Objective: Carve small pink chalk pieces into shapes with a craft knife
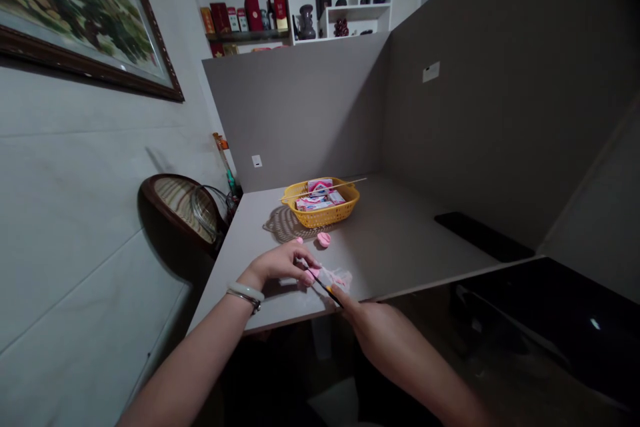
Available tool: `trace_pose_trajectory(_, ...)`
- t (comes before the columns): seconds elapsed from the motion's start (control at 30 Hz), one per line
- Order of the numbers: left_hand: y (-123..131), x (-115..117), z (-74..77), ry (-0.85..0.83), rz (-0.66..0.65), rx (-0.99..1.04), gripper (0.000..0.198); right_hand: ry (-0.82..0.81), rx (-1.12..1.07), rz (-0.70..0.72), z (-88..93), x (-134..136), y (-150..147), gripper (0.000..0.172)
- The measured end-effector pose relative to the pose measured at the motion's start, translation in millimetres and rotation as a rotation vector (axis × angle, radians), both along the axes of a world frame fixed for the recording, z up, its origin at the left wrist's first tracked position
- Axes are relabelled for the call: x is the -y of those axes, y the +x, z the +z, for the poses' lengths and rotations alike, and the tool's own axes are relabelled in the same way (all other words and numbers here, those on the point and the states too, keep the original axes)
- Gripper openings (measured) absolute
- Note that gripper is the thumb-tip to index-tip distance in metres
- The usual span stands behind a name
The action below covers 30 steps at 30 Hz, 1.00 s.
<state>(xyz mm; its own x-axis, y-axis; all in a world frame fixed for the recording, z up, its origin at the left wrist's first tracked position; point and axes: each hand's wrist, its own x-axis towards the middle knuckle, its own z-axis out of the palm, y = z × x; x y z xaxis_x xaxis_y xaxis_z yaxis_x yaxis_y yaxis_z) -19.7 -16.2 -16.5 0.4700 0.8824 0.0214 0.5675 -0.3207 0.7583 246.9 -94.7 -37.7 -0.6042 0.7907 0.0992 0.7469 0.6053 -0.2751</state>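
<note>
From here I see the left hand (286, 263) pinching a pink piece (312, 274) low at the table's near edge, its fingertips closed around the far side. Against that piece lies a thin dark tool (324, 285), its handle gripped by the right hand (361, 315), beside crumpled clear wrap (342, 276).

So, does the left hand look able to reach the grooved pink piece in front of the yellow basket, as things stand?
Probably yes: the grooved pink piece lies close beyond the left hand, with seemingly nothing between them. However, this hand seems to be holding another pink piece.
</note>
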Motion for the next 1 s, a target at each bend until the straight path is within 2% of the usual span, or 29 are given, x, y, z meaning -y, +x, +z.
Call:
trace_pose_trajectory(0.1,0,-1,-2.3,-0.028,-0.006,0.010,0.038,-0.061,0.060,0.008,1.3,8,12,0.069)
trace_pose_trajectory(0.33,0,-1,-3.2,-0.037,-0.010,0.015,0.038,-0.063,0.075,-0.013,9.0,-5,-18,0.073)
trace_pose_trajectory(0.57,2,-1,-5.5,-0.023,-0.036,0.000,0.041,-0.102,0.103,-0.002,9.6,13,6,0.077)
trace_pose_trajectory(0.7,3,-2,-3.1,0.014,-0.024,-0.042,0.036,-0.072,0.067,-0.018,8.7,2,-11,0.072)
trace_pose_trajectory(0.83,7,2,8.6,0.093,0.022,-0.121,0.031,-0.060,-0.009,-0.017,6.6,-10,-22,0.064)
trace_pose_trajectory(0.97,13,26,19.3,0.237,0.172,-0.166,0.055,-0.060,-0.065,-0.012,6.1,-7,-18,0.064)
trace_pose_trajectory(1.0,16,35,18.9,0.272,0.228,-0.174,0.053,-0.058,-0.074,-0.011,6.2,-5,-16,0.064)
